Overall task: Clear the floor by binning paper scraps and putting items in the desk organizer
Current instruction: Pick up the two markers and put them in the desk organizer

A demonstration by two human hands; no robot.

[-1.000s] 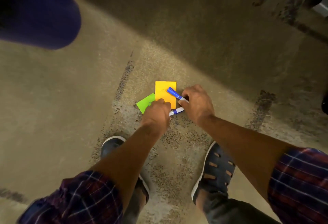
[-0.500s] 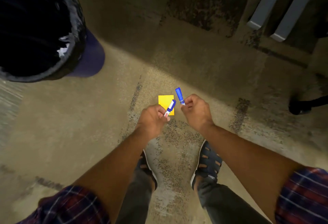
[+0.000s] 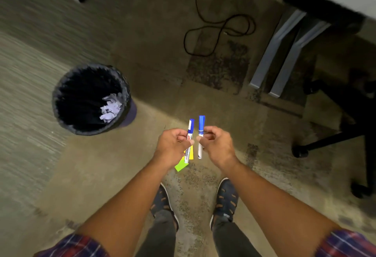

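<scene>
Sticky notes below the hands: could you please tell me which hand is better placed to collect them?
Left, probably: the left hand is directly over the green note and yellow note; the right hand sits aside. Each holds a marker.

Partial print ending "BOARD" on left marker [image 3: 190, 129], small "SPORT" on right shoe [image 3: 224, 204]

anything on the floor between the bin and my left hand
No, in the head view that stretch of carpet from the bin to the left hand is bare.
</scene>
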